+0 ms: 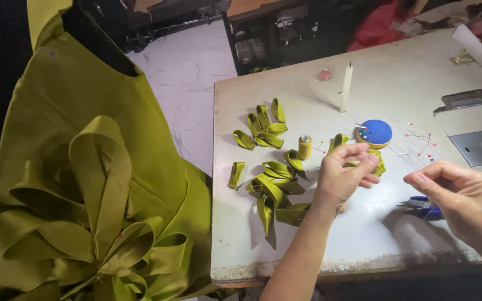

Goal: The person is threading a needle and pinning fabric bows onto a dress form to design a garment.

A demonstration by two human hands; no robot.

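At the middle of the frame the left hand (346, 173) pinches a folded olive-green satin strip (376, 161) between thumb and fingers, just below the round blue pincushion (376, 132) on the table (364, 234). The right hand (457, 195), at the right, has its fingers pressed together at the tips; whether they hold a pin I cannot tell. More folded strips (271, 187) lie left of the hands beside a thread spool (304, 146). A green garment with loops (96, 195) fills the left of the frame
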